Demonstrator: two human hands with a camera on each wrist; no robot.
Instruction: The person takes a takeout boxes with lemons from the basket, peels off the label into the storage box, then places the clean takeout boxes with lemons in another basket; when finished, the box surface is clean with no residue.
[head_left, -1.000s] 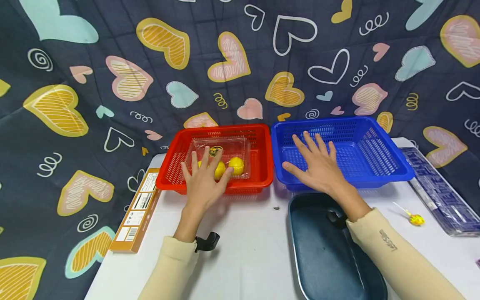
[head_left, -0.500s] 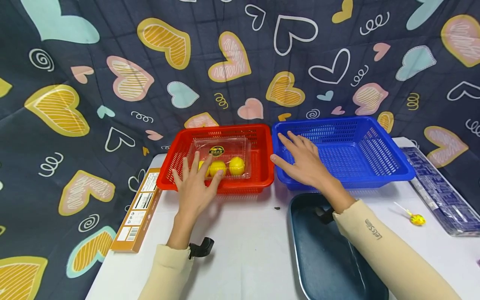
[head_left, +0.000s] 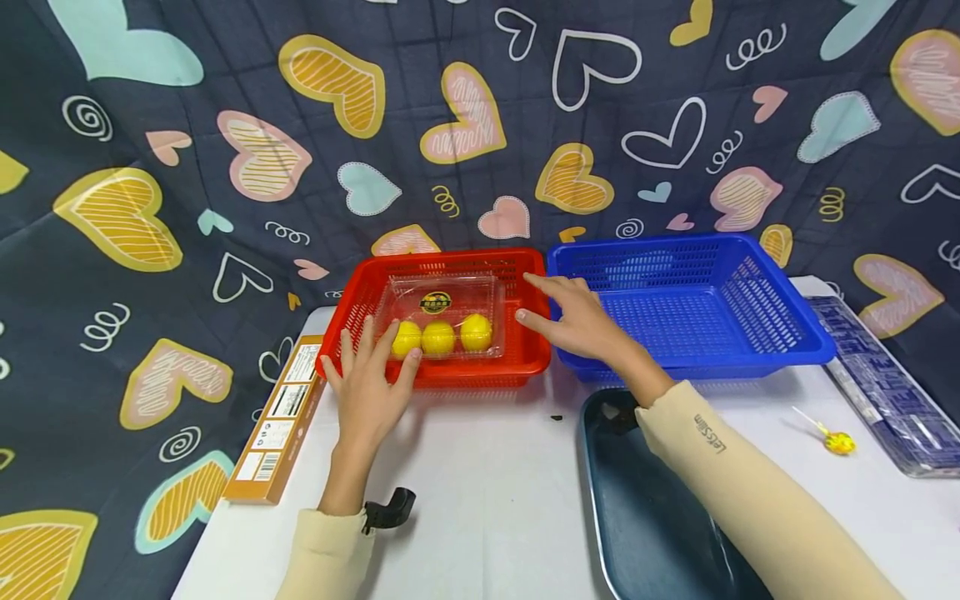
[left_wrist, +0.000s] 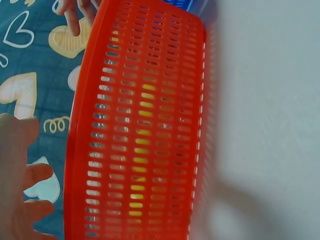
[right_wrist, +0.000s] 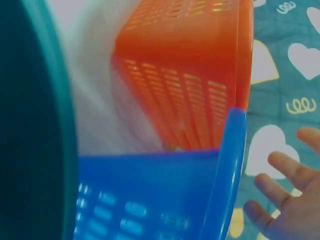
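Observation:
A clear plastic clamshell box [head_left: 480, 292] with a black-and-gold label lies in the red basket [head_left: 525, 367]. Yellow round fruits [head_left: 438, 338] show in a row through its front. My left hand [head_left: 367, 387], fingers spread, is over the basket's front left, its fingertips overlapping the box's left end in the head view. My right hand [head_left: 577, 321] reaches from the right across the gap between the baskets, its fingertips over the red basket's right rim. Both hands hold nothing. In the left wrist view the left fingers [left_wrist: 37, 175] stand above the red rim.
A blue basket [head_left: 750, 362] stands right of the red one. In front of it is a dark teal tray [head_left: 645, 517], under the right forearm. An orange carton [head_left: 277, 425] lies at left; a lollipop [head_left: 838, 442] and a blue-patterned flat pack [head_left: 892, 383] at right.
My right hand has moved left from over the blue basket to the red basket's right rim. My left hand has shifted left and slightly back, uncovering more of the box and fruits.

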